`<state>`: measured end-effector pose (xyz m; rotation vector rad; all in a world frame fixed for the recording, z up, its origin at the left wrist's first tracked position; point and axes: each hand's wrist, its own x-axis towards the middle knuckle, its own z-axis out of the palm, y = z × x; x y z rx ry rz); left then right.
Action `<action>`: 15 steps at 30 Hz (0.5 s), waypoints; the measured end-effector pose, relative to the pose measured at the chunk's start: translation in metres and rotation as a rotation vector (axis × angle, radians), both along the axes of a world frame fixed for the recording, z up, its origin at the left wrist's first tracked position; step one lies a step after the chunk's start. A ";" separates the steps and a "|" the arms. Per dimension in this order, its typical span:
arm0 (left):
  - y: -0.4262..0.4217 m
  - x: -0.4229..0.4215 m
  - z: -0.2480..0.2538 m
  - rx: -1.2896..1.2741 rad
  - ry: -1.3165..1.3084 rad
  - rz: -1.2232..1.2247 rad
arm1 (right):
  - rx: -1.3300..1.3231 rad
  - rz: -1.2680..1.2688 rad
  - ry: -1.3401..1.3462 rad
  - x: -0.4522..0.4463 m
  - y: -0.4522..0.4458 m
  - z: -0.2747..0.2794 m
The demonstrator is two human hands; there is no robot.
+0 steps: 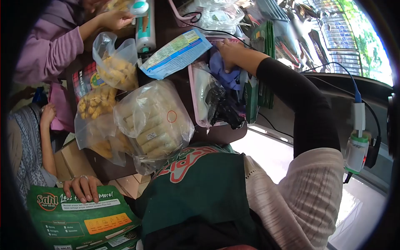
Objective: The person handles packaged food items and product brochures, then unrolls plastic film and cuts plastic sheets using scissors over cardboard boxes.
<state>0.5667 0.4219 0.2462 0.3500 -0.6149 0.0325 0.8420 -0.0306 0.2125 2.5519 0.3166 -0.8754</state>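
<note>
Pack (77,216), green, was at eight o'clock, left hand (84,190) gripping its top edge; seemed light, bendable, slippery, best held along that edge. Right hand (230,51) was over pink basket (193,98), one o'clock; its grip could not be told.

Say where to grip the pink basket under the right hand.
Probably the left rim of the pink basket, coming from the left: that thin edge is exposed, whereas green packs crowd the opposite side and the right hand covers the far end.
</note>
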 end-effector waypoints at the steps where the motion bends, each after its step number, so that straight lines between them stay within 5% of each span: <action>1: -0.002 0.000 0.001 0.001 0.022 0.018 | 0.002 -0.011 0.009 0.000 0.003 0.009; 8: -0.013 0.001 0.012 0.024 0.081 0.047 | 0.132 -0.086 0.024 0.017 -0.008 0.001; 15: -0.013 0.002 0.006 0.053 0.037 0.057 | 0.077 0.188 -0.005 0.007 -0.015 -0.020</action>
